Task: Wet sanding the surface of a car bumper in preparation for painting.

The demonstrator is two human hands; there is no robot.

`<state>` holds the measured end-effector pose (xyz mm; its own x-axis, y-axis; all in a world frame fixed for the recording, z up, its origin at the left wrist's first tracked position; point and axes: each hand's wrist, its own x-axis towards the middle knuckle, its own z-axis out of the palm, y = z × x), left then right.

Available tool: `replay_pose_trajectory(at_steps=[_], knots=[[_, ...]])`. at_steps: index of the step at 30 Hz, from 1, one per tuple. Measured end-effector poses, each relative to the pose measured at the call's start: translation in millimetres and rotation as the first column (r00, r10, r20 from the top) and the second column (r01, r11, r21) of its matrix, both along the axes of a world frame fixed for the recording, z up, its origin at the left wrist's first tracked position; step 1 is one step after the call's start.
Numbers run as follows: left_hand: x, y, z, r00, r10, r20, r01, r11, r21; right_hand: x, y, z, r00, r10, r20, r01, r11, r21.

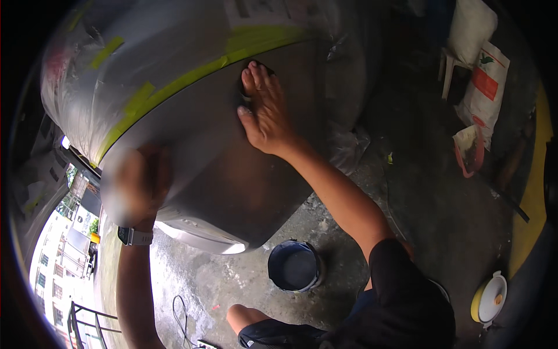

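My right hand point(266, 113) lies on a matte dark grey car body panel point(197, 128), fingers stretched forward and thumb out to the left. A dark pad point(244, 93) shows at the edges beneath the fingers, pressed against the panel; most of it is hidden. At the panel's left end is my left hand point(139, 180), under a blurred patch that hides its fingers and anything in them. A watch with a pale strap point(139, 237) circles that wrist. Yellow-green masking tape point(192, 78) runs along the panel's upper edge, holding clear plastic sheeting point(168, 35).
A dark bucket point(293, 266) stands on the stained concrete floor below the panel. White sacks point(485, 87) lean by a pale stool point(447, 72) at upper right. A lidded white pot point(489, 298) sits lower right. A black cable point(179, 317) and metal frame point(87, 314) are lower left.
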<state>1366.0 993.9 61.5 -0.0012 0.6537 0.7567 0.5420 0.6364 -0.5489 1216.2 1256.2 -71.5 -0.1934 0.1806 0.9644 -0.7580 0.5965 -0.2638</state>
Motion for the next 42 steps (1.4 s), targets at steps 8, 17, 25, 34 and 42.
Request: replay_pose_trajectory(at_steps=[8,17,25,34,42], knots=[[-1,-1,-1,1.0,0.005,-0.01,-0.004,0.999,0.034,-28,53,24,0.989,0.059,0.134,-0.004,0.925,-0.38],[0,-4,-1,0.996,0.075,-0.05,-0.076,0.997,-0.005,-28,44,-14,0.997,0.071,-0.023,-0.073,0.994,-0.086],[6,-2,4,1.0,0.017,0.014,-0.017,1.0,-0.006,15,-18,-20,0.995,0.103,0.005,-0.103,0.994,0.018],[7,1,3,0.999,0.028,0.034,-0.028,1.0,-0.008,16,42,0,0.987,0.081,0.138,-0.061,0.988,-0.142],[7,3,0,0.997,0.081,0.005,-0.081,0.996,-0.027,15,10,-70,0.997,0.011,0.082,-0.026,0.98,0.196]])
